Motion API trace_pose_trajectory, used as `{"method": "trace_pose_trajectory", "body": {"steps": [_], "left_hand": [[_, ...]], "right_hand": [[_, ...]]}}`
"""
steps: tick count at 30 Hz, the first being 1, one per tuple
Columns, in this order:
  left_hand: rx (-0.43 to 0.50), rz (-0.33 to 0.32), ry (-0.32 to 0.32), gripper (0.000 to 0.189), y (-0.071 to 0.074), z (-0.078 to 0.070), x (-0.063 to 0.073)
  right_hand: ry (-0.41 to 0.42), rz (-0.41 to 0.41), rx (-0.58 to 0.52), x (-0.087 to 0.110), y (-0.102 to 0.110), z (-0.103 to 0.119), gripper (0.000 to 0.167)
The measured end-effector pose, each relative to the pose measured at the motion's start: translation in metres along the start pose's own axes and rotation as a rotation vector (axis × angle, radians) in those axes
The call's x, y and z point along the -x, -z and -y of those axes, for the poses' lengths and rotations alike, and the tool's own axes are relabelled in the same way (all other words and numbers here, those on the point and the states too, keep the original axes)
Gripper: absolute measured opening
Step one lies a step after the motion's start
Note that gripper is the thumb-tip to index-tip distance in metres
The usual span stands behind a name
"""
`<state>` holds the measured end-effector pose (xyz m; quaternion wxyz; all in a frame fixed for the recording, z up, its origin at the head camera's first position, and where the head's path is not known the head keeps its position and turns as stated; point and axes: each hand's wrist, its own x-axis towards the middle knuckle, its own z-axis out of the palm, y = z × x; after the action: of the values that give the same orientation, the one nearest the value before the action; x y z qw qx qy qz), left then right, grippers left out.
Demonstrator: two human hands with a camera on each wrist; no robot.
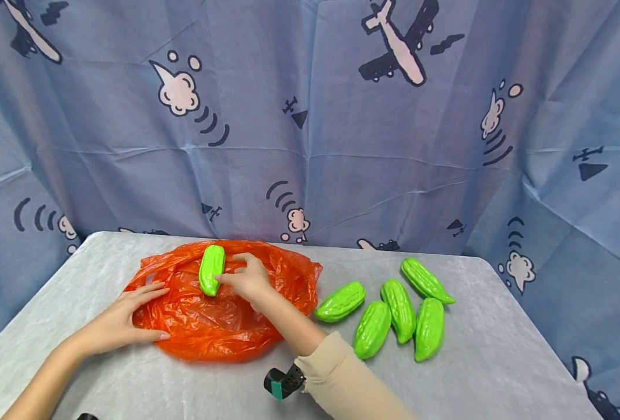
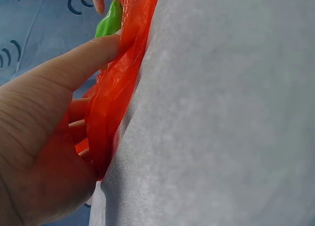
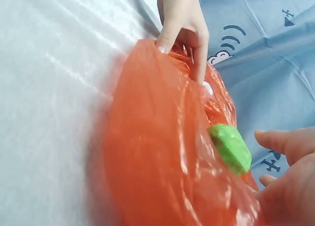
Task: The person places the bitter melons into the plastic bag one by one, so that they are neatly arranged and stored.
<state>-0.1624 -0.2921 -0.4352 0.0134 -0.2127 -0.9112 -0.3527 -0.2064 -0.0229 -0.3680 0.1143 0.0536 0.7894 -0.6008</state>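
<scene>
A red plastic bag (image 1: 231, 335) lies spread on the table with its mouth facing up. One bright green bitter melon (image 1: 212, 269) is at the bag's mouth, upright in the head view. My right hand (image 1: 249, 281) is just right of it, thumb near its lower end; in the right wrist view, fingers (image 3: 275, 142) stand apart from the melon. My left hand (image 1: 118, 321) rests at the bag's left side, thumb and fingers spread wide over the rim. In the left wrist view its thumb (image 2: 86, 58) touches the bag's edge and the other fingers are partly behind the film.
Several more bitter melons (image 1: 398, 309) lie in a loose group on the table to the right of the bag. A grey-white cloth covers the table (image 1: 226, 391). Behind it hangs a blue curtain (image 1: 310, 116) printed with planes and clouds.
</scene>
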Motion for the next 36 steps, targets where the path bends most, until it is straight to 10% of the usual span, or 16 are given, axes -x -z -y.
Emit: {"method": "trace_pose_trajectory", "body": {"steps": [20,36], "left_hand": [[0.001,-0.005,-0.011,0.083,0.0,-0.001,0.0],[-0.023,-0.09,-0.007,0.066,0.0,-0.006,-0.001]], "right_hand": [[0.152,0.219,-0.031,0.006,0.059,-0.009,0.058],[0.268,0.209,-0.024,0.023,0.102,-0.018,0.052]]}}
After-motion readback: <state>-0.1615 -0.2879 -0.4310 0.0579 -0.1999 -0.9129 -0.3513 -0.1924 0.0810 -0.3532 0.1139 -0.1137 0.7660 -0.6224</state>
